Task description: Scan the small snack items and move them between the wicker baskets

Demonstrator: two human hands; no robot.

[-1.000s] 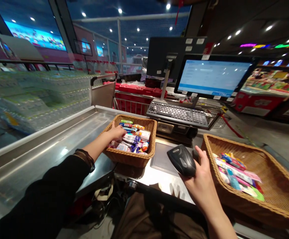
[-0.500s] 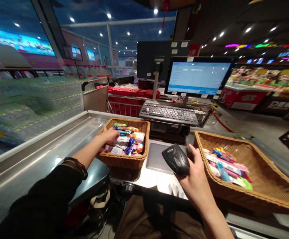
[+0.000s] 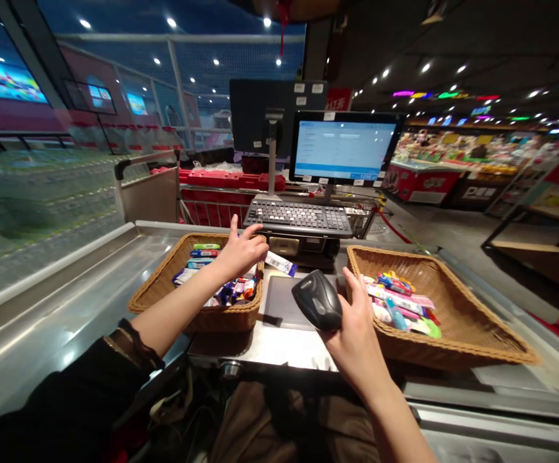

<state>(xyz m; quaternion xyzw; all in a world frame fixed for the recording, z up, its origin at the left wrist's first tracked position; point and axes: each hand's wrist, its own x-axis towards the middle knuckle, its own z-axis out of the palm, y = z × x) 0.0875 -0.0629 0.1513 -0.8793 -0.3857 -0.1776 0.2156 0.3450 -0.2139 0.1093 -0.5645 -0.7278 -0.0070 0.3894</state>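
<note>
My right hand (image 3: 356, 328) is wrapped round a black handheld barcode scanner (image 3: 317, 301), its head facing left over the grey counter pad (image 3: 279, 305). My left hand (image 3: 241, 252) is above the right rim of the left wicker basket (image 3: 157, 283). A white and purple packet (image 3: 281, 263) juts out from its fingers past the rim; the grip itself is partly hidden. Inside that basket lie several small packaged goods (image 3: 204, 253). The right wicker basket (image 3: 472, 321) holds a pile of colourful packages (image 3: 399, 302), just right of the scanner.
Behind the baskets stand a keyboard (image 3: 299, 215) and a lit monitor (image 3: 342, 151). A metal counter (image 3: 101, 308) runs along the left. Stacked bottle packs (image 3: 43, 199) are beyond it. A shopping cart with red crates (image 3: 231, 183) is behind the counter.
My left hand has come up from inside the left basket and moved right, with a white and purple packet. My right hand still holds the scanner. The whole view has turned right.
</note>
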